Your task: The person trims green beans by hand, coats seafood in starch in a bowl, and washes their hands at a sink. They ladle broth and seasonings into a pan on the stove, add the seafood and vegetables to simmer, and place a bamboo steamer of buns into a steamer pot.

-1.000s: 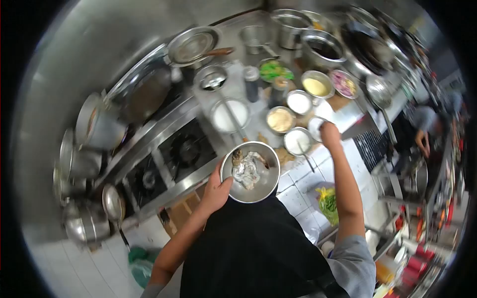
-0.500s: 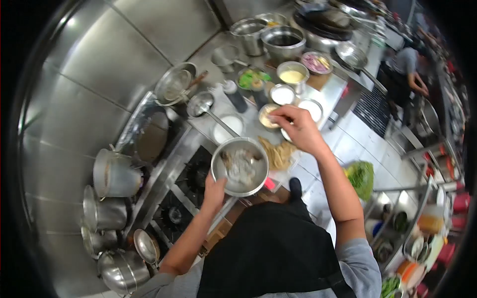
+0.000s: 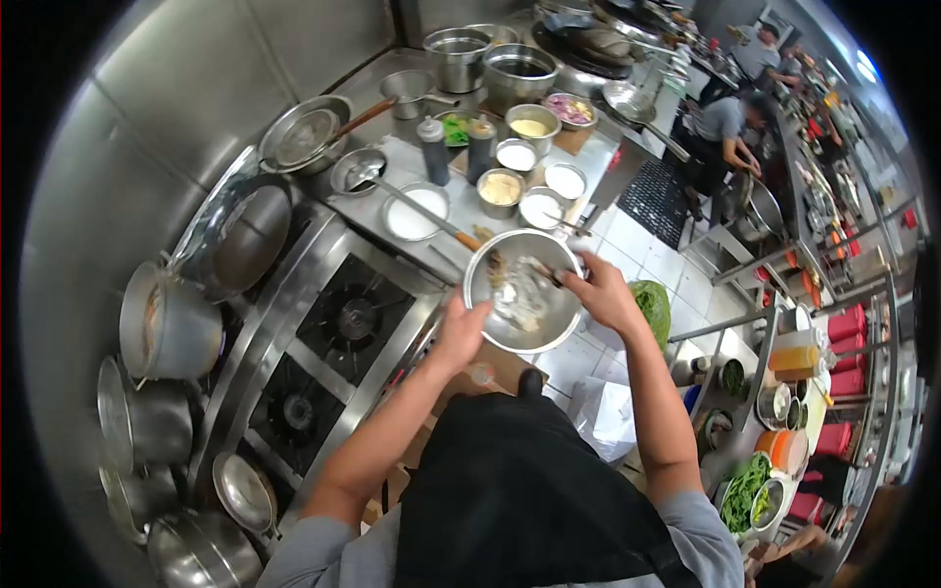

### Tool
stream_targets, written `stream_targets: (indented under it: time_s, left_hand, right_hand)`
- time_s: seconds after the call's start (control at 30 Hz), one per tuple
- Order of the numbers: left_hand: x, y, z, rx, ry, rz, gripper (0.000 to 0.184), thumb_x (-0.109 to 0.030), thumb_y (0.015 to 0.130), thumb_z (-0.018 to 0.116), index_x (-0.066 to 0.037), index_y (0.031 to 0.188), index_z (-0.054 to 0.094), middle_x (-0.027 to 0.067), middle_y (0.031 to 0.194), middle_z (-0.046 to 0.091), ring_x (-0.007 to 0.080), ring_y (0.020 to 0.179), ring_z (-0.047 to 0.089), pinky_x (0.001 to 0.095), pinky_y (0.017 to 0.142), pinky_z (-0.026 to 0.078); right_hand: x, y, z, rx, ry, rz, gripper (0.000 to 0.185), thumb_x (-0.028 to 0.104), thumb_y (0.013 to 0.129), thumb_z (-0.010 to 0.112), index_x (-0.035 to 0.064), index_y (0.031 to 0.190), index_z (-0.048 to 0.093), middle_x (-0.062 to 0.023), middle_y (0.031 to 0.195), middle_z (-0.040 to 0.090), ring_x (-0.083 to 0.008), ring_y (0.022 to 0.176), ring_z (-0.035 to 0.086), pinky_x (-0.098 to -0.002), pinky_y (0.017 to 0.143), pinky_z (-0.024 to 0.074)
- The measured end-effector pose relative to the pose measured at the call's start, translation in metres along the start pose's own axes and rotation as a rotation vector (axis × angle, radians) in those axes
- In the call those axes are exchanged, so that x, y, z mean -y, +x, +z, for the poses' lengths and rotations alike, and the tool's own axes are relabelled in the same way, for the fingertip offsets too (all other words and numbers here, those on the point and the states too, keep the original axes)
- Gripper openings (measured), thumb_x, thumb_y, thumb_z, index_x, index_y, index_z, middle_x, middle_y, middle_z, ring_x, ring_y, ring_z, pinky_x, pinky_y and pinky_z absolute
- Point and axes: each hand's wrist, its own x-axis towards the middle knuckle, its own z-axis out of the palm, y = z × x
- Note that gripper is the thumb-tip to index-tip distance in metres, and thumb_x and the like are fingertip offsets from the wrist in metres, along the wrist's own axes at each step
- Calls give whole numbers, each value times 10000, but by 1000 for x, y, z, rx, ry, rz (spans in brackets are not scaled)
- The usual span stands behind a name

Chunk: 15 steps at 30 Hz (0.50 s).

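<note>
Head view: the left hand point(image 3: 459, 335) comes up from the lower left with the forearm slanting inward and the elbow bent. Its thumb lies over the near left rim of a metal mixing bowl point(image 3: 562, 331), and its fingers run under the outer wall, partly hidden; they are clamped on the bowl. The right hand point(image 3: 605, 292) arrives from the lower right, elbow also bent, wrist turned in. Its thumb reaches over the right rim and the index finger lies along the outside, so it too is clamped on the bowl, between the two hands.

Between the fingers of both hands, pale, wet-looking pieces point(image 3: 520, 297) lie in the bowl, with some brown bits among them. Beyond the left fingers, a ladle point(image 3: 421, 210) with a wooden handle end slants across a bowl of white contents point(image 3: 412, 220) on the counter point(image 3: 380, 231). Ahead of the right fingers stand a small bowl of white contents with a spoon in it point(image 3: 537, 212) and one of tan powder point(image 3: 500, 189). To the left of the left fingers are the stove burners point(image 3: 353, 316); below the right fingers is a white plastic bag point(image 3: 603, 416).
</note>
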Motion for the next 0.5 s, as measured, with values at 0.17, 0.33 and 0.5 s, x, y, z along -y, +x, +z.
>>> stream_targets:
  time_s: [0.17, 0.33, 0.5]
  left_hand:
    - [16, -84, -38, 148, 147, -136, 523, -278, 981, 527, -11, 1398, 356, 102, 1223, 518, 164, 1090, 527, 304, 866, 463]
    - [68, -297, -177, 147, 831, -989, 410, -328, 960, 551, 7, 1196, 532, 114, 1010, 563, 183, 867, 588, 338, 714, 490]
    - [83, -447, -171, -85, 825, -1421, 404, -327, 960, 550, 5, 1191, 536, 113, 998, 567, 185, 859, 590, 339, 709, 491]
  right_hand:
    - [-49, -42, 8, 169, 65, 170, 324, 223, 867, 536, -90, 875, 619, -93, 627, 554, -130, 608, 494, -339, 575, 434]
    - [-105, -83, -6, 84, 226, 222, 303, 205, 878, 521, -81, 858, 620, -67, 637, 568, -120, 600, 495, -337, 557, 427]
    - [-148, -104, -12, 145, 229, 281, 306, 209, 860, 527, -82, 829, 614, -66, 618, 564, -133, 599, 508, -343, 563, 427]
